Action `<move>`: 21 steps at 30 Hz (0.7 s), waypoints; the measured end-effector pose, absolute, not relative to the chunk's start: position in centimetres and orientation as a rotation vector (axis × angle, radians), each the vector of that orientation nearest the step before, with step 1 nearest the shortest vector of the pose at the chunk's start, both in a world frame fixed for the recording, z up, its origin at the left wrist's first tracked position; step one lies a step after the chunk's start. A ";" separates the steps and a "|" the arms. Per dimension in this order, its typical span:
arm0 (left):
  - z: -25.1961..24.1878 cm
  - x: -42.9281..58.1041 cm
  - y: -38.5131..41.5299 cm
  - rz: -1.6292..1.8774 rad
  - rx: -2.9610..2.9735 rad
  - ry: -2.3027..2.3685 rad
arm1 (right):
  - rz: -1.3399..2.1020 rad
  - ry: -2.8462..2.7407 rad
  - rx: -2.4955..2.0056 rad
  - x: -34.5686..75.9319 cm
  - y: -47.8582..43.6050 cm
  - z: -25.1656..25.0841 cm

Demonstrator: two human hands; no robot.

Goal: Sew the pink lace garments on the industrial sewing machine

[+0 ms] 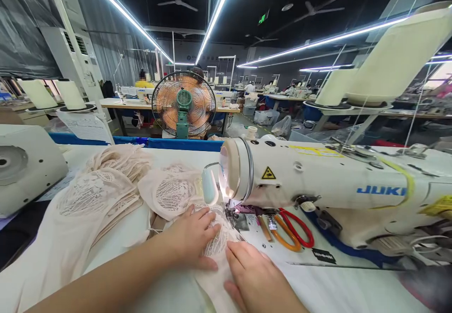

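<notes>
A pale pink lace garment piece (216,242) lies under the needle area (230,209) of a white JUKI sewing machine (318,181). My left hand (190,240) rests flat on the lace just left of the needle, fingers stretched out and slightly spread. Just in front of the needle my right hand (254,277) presses on the same fabric, its fingers extended toward the presser foot. Neither hand grips anything. The machine's lamp (226,186) lights the lace.
A stack of matching lace pieces (106,186) lies to the left. Red and orange scissors (293,230) lie on the machine bed. Another machine's end (24,162) stands at far left. A standing fan (183,103) and thread cones (395,54) are behind.
</notes>
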State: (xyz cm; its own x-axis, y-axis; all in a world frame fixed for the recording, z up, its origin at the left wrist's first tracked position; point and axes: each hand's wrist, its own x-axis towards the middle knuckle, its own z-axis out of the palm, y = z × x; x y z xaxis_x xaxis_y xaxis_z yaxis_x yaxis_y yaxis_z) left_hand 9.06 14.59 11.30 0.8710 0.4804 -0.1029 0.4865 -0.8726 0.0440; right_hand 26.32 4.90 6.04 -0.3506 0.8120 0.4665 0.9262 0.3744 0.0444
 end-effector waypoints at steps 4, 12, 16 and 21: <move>11.8 9.2 14.6 -0.204 2.956 0.793 | -0.388 -2.315 -1.534 26.2 5.2 6.0; 11.6 9.1 14.0 -0.102 3.074 0.729 | -0.282 -2.289 -1.555 26.3 4.9 5.4; 12.2 9.3 13.6 -0.185 3.090 0.628 | -0.177 -2.348 -1.601 26.7 4.3 5.9; 12.5 9.7 13.6 -0.138 3.121 0.749 | -0.176 -2.417 -1.533 27.5 4.3 5.5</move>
State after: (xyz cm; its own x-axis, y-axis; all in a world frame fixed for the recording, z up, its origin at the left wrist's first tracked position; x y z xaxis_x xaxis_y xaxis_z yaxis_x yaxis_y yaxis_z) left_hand 9.72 13.61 12.47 0.8878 0.4553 -0.0670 0.4492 -0.8890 -0.0887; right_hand 27.52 4.27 5.55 -0.4016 0.8677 0.2928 0.9010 0.4316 -0.0431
